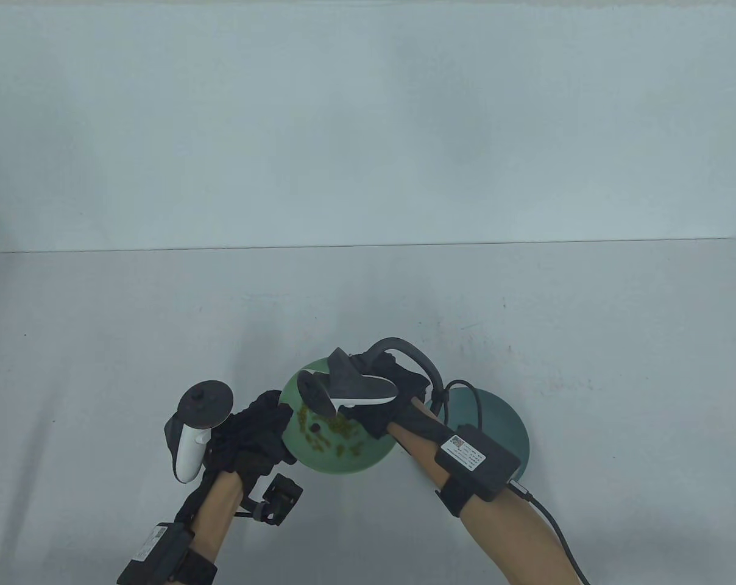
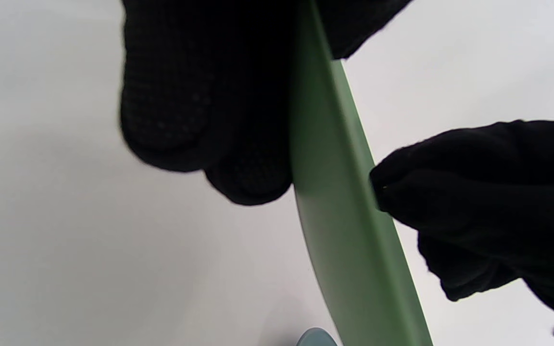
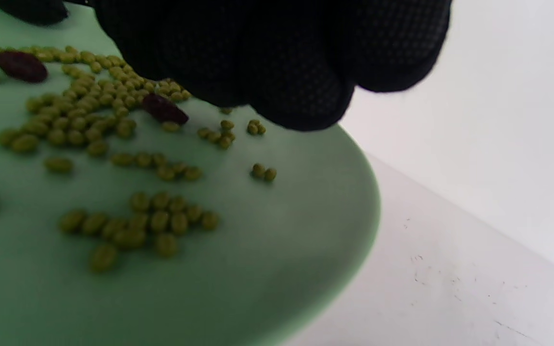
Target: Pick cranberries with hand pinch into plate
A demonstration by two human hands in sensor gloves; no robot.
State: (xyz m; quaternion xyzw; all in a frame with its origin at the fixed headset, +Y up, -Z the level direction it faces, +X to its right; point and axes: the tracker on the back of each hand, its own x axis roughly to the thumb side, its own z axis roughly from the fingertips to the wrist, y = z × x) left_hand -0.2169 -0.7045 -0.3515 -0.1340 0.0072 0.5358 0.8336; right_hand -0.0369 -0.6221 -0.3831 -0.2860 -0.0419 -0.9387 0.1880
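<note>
A light green plate [image 1: 343, 460] holds many small green beans [image 3: 113, 226] and two dark red cranberries [image 3: 164, 108] [image 3: 21, 66]. My left hand [image 1: 264, 426] grips the plate's left rim; in the left wrist view its fingers [image 2: 185, 120] lie against the rim [image 2: 344, 230], which shows edge-on. My right hand [image 1: 359, 417] hovers over the beans. In the right wrist view its bunched fingers [image 3: 282, 62] hang just above the nearer cranberry. I cannot tell whether they pinch anything. A dark teal plate [image 1: 502, 426] lies to the right, partly under my right forearm.
The grey table [image 1: 368, 304] stretches back to a pale wall. Both plates sit near the front edge. The trackers on my hands hide parts of the green plate in the table view. The teal plate's edge shows at the bottom of the left wrist view [image 2: 315, 339].
</note>
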